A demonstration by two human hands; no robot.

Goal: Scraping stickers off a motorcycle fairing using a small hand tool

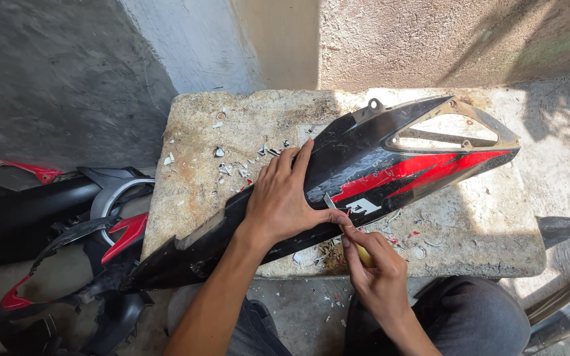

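Observation:
A long black motorcycle body panel (pixel 364 165) with red and white stickers lies slanted across a rough stone slab (pixel 199 125). My left hand (pixel 285 198) presses flat on the panel's middle, fingers spread. Just below it, my right hand (pixel 374 267) grips a small yellow-handled blade (pixel 330 200), whose metal tip touches the white sticker (pixel 362 208) on the panel.
Sticker scraps (pixel 232 165) litter the slab behind my left hand and near its front edge. Other black and red motorcycle panels (pixel 67 231) are piled on the ground at left. My knees (pixel 483 316) are below the slab. A concrete wall rises behind.

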